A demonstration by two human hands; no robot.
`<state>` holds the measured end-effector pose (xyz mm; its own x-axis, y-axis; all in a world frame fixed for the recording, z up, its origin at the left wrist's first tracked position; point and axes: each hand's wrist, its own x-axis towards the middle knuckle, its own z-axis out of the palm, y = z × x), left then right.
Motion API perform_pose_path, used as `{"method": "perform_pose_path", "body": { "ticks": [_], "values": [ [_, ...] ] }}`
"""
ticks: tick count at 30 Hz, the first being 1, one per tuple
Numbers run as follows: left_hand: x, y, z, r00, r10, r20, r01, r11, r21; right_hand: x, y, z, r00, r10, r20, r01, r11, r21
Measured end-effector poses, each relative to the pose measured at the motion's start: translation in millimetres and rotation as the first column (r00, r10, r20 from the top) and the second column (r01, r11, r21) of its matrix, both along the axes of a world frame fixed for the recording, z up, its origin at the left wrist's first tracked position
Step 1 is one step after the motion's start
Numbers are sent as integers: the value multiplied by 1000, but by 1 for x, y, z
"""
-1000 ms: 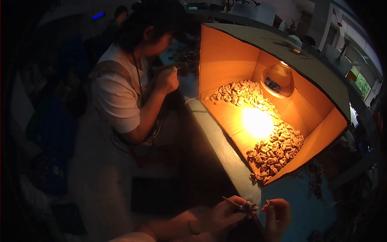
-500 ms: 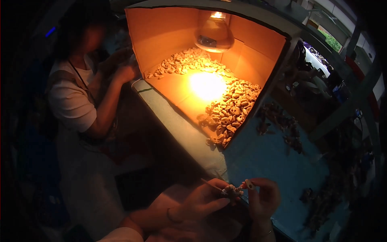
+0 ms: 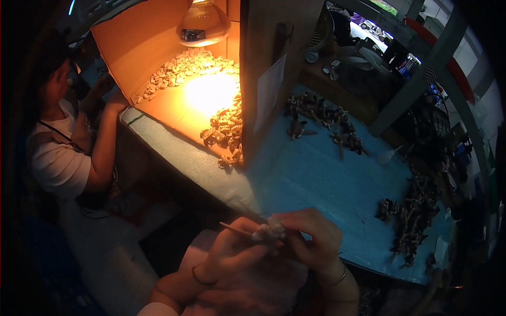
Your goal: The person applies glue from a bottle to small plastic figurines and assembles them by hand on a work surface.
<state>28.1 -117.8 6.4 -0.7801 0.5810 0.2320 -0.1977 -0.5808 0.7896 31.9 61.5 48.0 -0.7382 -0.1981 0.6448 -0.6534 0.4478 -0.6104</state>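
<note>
My left hand [image 3: 237,250] grips a small pale figurine [image 3: 269,231] between thumb and fingers. A thin wooden stick [image 3: 235,228] sticks out to the left from the same hand. My right hand [image 3: 313,237] has its thumb and fingertips pinched at the right side of the figurine, touching a whitish part at its top. What exactly the right fingertips hold is hidden and blurred. Both hands are over my lap, by the near edge of the blue-covered table [image 3: 316,174].
A cardboard box [image 3: 126,47] with small pieces [image 3: 224,126] heaped inside stands under a glowing lamp [image 3: 203,26]. Dark figurines on sticks [image 3: 416,216] lie along the table's right side, with another cluster [image 3: 329,118] farther back. A co-worker [image 3: 63,152] is at left.
My view has swung right, showing more of the blue table. The right hand has come closer to the left, its fingertips now against the figurine. The red bit at its fingertips no longer shows.
</note>
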Motion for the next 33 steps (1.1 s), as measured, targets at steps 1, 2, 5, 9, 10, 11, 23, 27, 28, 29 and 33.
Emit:
{"method": "perform_pose_path", "body": {
  "ticks": [1,2,5,9,10,11,23,27,28,29,33],
  "values": [
    [1,0,-1,1000,-2,16,2,1000,4,0,1,0,1000,-4,1,4,1000,0],
    [1,0,0,1000,-6,17,6,1000,4,-1,2,0,999,21,-26,-21,1000,15],
    [2,-4,0,999,-27,31,26,1000,8,-3,5,1,996,73,-49,-71,997,44],
    [1,-4,0,1000,20,-15,-20,1000,-11,-1,6,3,997,52,-65,-46,994,97],
    [2,-3,0,996,61,-59,-63,997,-44,-1,5,3,996,54,-65,-47,994,99],
    [2,-2,-1,996,63,-60,-66,997,-42,-1,4,2,996,48,-80,-40,994,100],
    [6,8,-2,982,181,-62,-182,983,-23,0,-2,7,994,-13,-112,28,991,129],
    [0,13,-8,856,421,-302,-473,872,-127,10,-12,11,973,-169,-158,189,975,120],
    [-1,13,-10,807,453,-379,-540,826,-163,11,-13,11,972,-173,-157,192,974,119],
    [-2,14,-8,809,450,-379,-537,827,-164,11,-14,11,973,-158,-171,184,971,153],
    [-5,13,-2,731,444,-519,-610,766,-202,9,-17,8,960,-211,-183,246,950,195]
  ]
}}
